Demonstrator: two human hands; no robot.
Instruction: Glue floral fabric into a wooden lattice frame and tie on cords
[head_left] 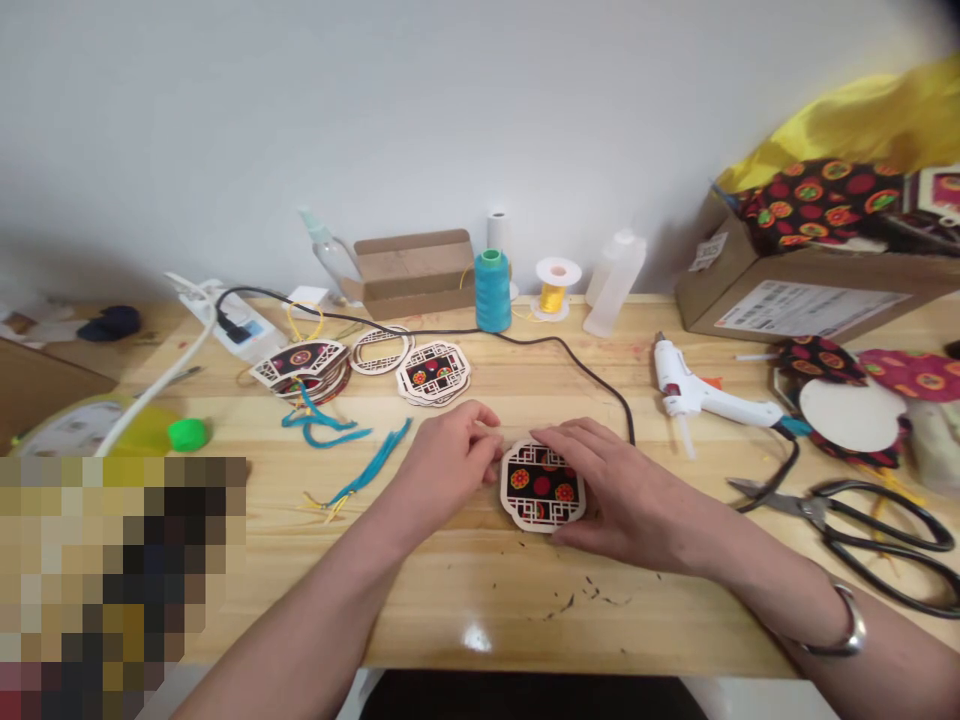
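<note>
A wooden lattice piece (pixel 541 486) backed with black, flower-patterned fabric lies near the middle of the table. My right hand (pixel 619 490) grips its right side, fingers along the top edge and thumb at the lower edge. Just left of the piece is my left hand (pixel 454 455), its fingers curled together near the piece's upper left edge; whatever they may hold is too small to make out. Similar lattice pieces (pixel 433 374) are stacked farther back, beside an oval frame (pixel 382 352) and fan-shaped pieces (pixel 300 366). Blue tassels (pixel 371 462) rest left of my left hand.
A white glue gun (pixel 694 393) and black-handled scissors (pixel 874 520) lie to the right, with a black cable (pixel 577 358) crossing the table. Behind stand a teal thread spool (pixel 493 292), a yellow spool (pixel 553 298), bottles (pixel 615 283) and cardboard boxes (pixel 817 290).
</note>
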